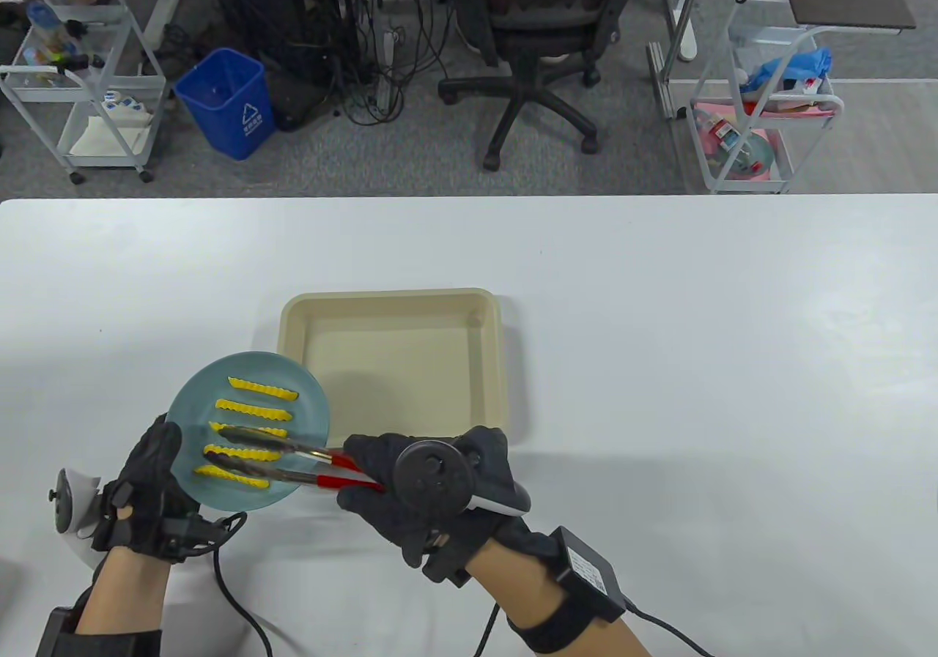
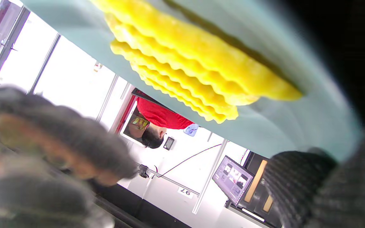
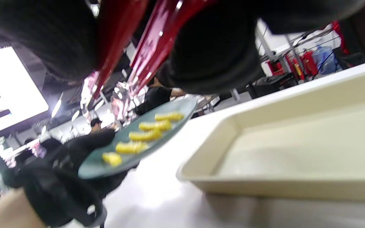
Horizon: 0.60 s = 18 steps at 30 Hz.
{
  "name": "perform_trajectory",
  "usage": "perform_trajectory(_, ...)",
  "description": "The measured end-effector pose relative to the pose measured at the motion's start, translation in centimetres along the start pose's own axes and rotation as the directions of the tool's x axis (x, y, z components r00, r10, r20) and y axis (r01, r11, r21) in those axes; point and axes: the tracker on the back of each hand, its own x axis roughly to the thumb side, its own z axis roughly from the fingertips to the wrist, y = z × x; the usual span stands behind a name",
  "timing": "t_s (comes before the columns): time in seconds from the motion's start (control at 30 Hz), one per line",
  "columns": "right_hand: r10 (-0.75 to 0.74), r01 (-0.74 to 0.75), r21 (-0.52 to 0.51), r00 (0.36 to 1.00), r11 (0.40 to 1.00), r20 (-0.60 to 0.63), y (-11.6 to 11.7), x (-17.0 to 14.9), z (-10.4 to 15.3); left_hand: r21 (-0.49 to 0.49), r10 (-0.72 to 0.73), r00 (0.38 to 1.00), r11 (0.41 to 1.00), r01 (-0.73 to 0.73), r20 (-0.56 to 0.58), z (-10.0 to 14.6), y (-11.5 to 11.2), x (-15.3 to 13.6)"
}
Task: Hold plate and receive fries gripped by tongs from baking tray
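Observation:
My left hand holds a teal plate by its near-left rim, thumb on top, lifted and tilted over the table. Several yellow crinkle fries lie in a row on it. My right hand grips red-handled metal tongs. Their tips reach over the near part of the plate, slightly apart, with one fry lying between them. The cream baking tray beside the plate holds no fries. In the right wrist view the plate, the tong handles and the tray show.
The white table stretches to the right and behind the tray. A glove cable runs along the near edge. The left wrist view shows the fries close up on the plate.

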Motion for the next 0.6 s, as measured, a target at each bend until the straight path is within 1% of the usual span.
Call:
perform_trajectory(0.13, -0.019, 0.009, -0.118, 0.996, 0.993, -0.082, -3.4, -2.7, 1.4, 0.005, 0.004, 1.0, 1.0, -0.004, 0.001, 0.0, 0.0, 0.0)
perform_trajectory(0.2, -0.008, -0.019, -0.18, 0.989, 0.984, -0.149, -5.1, -4.9, 2.6, 0.006, 0.005, 1.0, 1.0, -0.005, 0.0, 0.0, 0.0, 0.0)
perform_trajectory(0.27, 0.019, -0.089, -0.252, 0.964, 0.964, -0.266, -7.4, -8.5, 4.7, 0.004, 0.004, 1.0, 1.0, -0.004, -0.003, 0.0, 0.0, 0.0)
perform_trajectory(0.3, 0.022, -0.1, -0.261, 0.958, 0.96, -0.285, -7.7, -9.2, 5.1, 0.003, 0.003, 1.0, 1.0, -0.003, -0.004, 0.0, 0.0, 0.1)
perform_trajectory(0.33, 0.031, -0.132, -0.278, 0.94, 0.951, -0.339, -8.5, -11.0, 6.1, 0.002, 0.003, 1.0, 1.0, -0.003, -0.004, 0.0, 0.0, 0.1)
perform_trajectory(0.4, 0.044, -0.193, -0.294, 0.894, 0.936, -0.446, -9.4, -14.1, 8.1, 0.001, 0.004, 1.0, 1.0, -0.004, -0.005, 0.0, 0.0, 0.0)
perform_trajectory(0.47, 0.055, -0.244, -0.291, 0.844, 0.925, -0.533, -9.8, -16.9, 9.7, -0.001, 0.007, 1.0, 1.0, -0.007, -0.004, 0.0, 0.0, 0.0)
perform_trajectory(0.6, 0.07, -0.298, -0.233, 0.739, 0.926, -0.67, -9.3, -22.0, 12.2, -0.006, 0.006, 1.0, 1.0, -0.006, 0.0, 0.1, 0.0, 0.1)
